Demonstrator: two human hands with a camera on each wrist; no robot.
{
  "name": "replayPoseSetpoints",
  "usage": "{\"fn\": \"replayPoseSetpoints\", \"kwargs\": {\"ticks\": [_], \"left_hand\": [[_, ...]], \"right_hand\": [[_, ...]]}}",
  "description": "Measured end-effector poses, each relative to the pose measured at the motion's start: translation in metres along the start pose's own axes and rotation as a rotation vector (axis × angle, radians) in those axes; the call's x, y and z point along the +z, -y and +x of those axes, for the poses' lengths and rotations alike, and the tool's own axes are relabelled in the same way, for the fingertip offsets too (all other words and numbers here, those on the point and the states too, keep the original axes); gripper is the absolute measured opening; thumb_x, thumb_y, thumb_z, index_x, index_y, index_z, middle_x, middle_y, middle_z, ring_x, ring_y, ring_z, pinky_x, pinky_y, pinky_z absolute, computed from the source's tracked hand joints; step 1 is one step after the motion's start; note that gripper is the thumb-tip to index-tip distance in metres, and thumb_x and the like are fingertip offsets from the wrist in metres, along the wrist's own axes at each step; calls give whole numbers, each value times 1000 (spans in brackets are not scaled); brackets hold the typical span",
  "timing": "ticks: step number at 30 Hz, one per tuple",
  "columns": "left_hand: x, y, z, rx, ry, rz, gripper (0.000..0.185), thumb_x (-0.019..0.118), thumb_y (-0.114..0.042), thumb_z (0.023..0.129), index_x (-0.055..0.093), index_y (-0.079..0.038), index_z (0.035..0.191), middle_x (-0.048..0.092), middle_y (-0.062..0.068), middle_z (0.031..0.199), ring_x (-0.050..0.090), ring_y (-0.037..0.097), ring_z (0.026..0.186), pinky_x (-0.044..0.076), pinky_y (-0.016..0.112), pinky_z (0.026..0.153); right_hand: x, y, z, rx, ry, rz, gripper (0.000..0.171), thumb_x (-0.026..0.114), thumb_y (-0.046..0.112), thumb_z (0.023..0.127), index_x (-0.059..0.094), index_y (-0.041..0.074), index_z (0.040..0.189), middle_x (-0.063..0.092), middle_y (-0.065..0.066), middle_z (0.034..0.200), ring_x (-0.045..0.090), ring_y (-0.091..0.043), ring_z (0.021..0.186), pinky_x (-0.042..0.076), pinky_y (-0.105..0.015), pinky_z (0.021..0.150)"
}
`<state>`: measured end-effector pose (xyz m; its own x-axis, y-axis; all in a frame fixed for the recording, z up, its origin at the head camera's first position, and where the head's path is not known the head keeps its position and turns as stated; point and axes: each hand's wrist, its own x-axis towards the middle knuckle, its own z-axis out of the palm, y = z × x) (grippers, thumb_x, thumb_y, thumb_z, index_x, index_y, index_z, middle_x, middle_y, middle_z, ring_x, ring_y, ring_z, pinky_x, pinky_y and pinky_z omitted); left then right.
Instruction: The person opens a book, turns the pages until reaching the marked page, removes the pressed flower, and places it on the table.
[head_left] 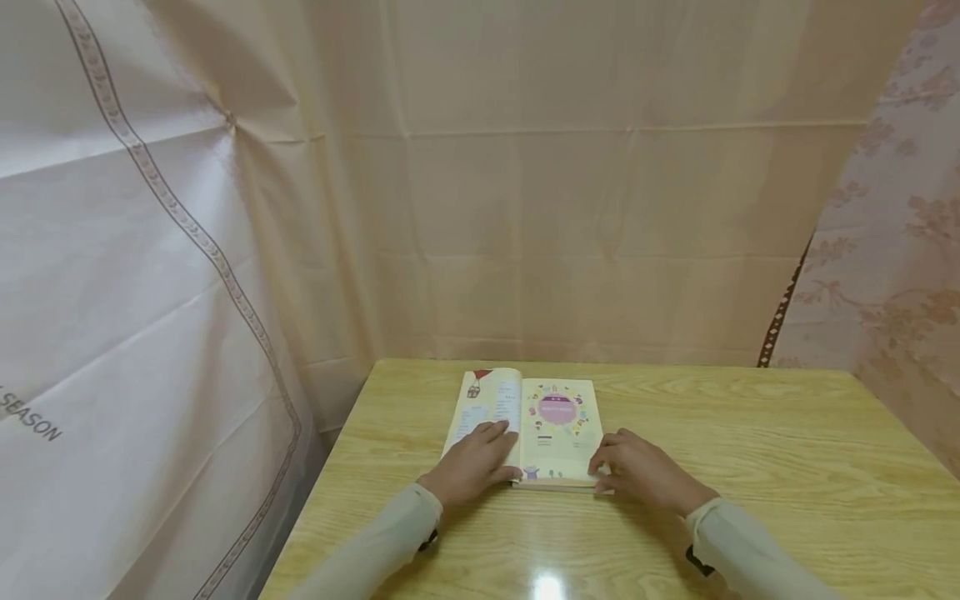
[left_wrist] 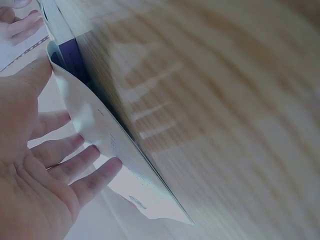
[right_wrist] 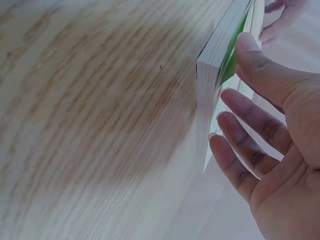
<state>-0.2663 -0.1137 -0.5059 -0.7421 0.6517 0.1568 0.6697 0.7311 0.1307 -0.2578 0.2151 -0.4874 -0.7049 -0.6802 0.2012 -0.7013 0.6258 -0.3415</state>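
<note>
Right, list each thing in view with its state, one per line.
book: open, lying flat on the table
left hand: open, fingers flat on the left page
right hand: open, fingertips at the book's lower right corner
curtain: hanging, creased

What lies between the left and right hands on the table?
In the head view, the open book's right-hand page, with a pink round picture, lies between the left hand and the right hand. Both hands touch the book.

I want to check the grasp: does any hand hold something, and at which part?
Neither hand grips. The left hand rests flat on the open book's left page; the right hand touches its lower right corner with straight fingers.
</note>
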Motion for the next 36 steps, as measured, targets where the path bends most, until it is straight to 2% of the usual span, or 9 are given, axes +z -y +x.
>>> {"fn": "replayPoseSetpoints", "kwargs": {"ticks": [12, 17, 24, 30, 33, 36], "left_hand": [[-2, -2, 1, -14, 37, 37, 67, 46, -54, 105, 50, -6, 152, 43, 13, 159, 45, 29, 142, 41, 42, 113], [-3, -3, 1, -29, 41, 34, 67, 46, -55, 105, 50, -7, 152, 43, 13, 159, 45, 29, 143, 42, 44, 112], [-2, -3, 0, -39, 39, 41, 69, 45, -57, 104, 49, -8, 153, 42, 17, 159, 43, 32, 144, 42, 47, 112], [-3, -2, 0, -45, 54, 35, 74, 47, -62, 102, 47, -10, 154, 40, 16, 160, 40, 32, 146, 39, 47, 114], [-3, -3, -1, -58, 66, 28, 77, 48, -64, 100, 47, -10, 155, 39, 15, 161, 40, 32, 146, 38, 47, 115], [-4, -4, 0, -72, 75, 30, 78, 49, -65, 100, 46, -10, 155, 38, 15, 162, 39, 32, 147, 38, 46, 115]], "right_hand": [[-3, -2, 2, 15, 29, 35, 16, 85, 23, 83, 79, 19, 97, 65, 13, 96, 56, -10, 86, 52, -29, 74], [-2, -3, 2, -6, 12, -5, 12, 85, 21, 84, 79, 18, 94, 65, 10, 94, 56, -10, 85, 53, -29, 73], [3, 1, 4, 8, 16, -79, 25, 89, 30, 80, 79, 17, 99, 66, 6, 103, 59, -10, 91, 55, -30, 77], [-2, 3, 7, -63, 48, -49, 5, 81, 15, 89, 79, 18, 91, 65, 12, 91, 57, -1, 80, 55, -25, 69], [-3, 3, 9, -108, 40, -96, 10, 80, 10, 90, 79, 19, 87, 63, 15, 85, 51, 2, 76, 51, -22, 65], [-2, 4, 9, -144, 6, -158, 11, 82, 8, 87, 79, 19, 85, 62, 16, 82, 48, 1, 74, 49, -21, 63]]}}
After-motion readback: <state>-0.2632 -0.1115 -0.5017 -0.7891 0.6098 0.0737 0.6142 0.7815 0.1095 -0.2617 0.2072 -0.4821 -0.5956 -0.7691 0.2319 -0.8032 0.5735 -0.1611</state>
